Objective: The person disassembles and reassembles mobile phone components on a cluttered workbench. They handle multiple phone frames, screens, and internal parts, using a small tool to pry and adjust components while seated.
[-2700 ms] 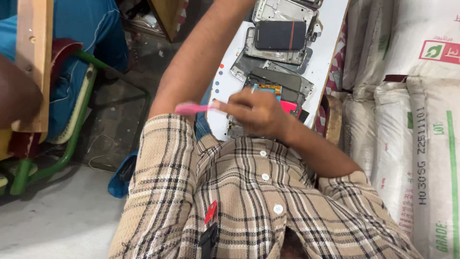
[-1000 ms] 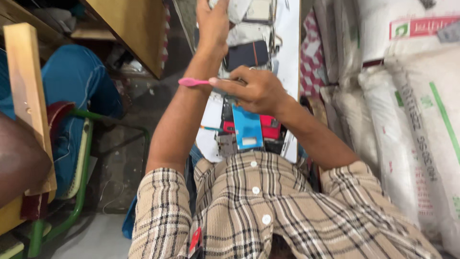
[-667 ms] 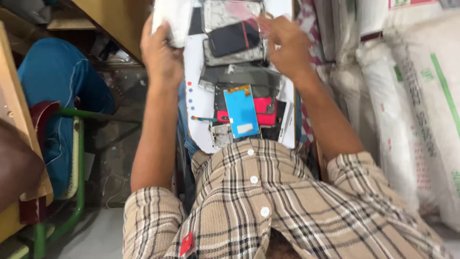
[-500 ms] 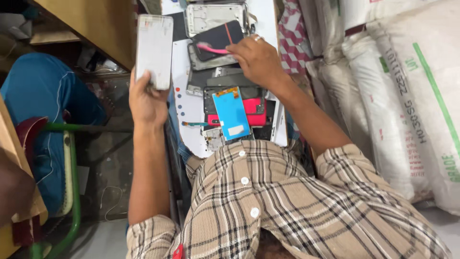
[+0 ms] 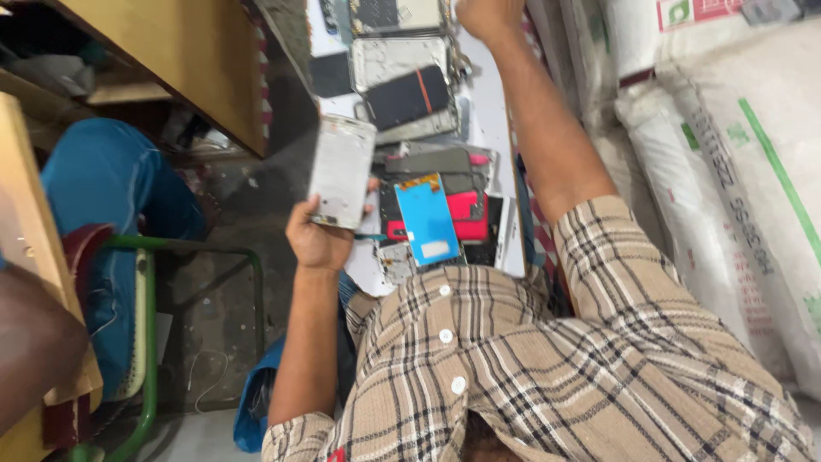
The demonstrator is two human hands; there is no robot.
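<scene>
His left hand (image 5: 318,239) grips a white phone panel (image 5: 342,172) by its lower end; held so loosely, it could slip. His right hand (image 5: 489,15) reaches past the parts board (image 5: 494,128), grip unclear.

A single head-worn camera looks steeply down the wearer's own beige plaid button-up shirt (image 5: 547,368), which fills the lower frame at close range. Beyond the shirt, farther from the lens, lies the white board strewn with flat phone parts (image 5: 492,120). Left of the shirt the view takes in a green metal chair frame (image 5: 150,342); right of it, white woven sacks (image 5: 735,171).
</scene>
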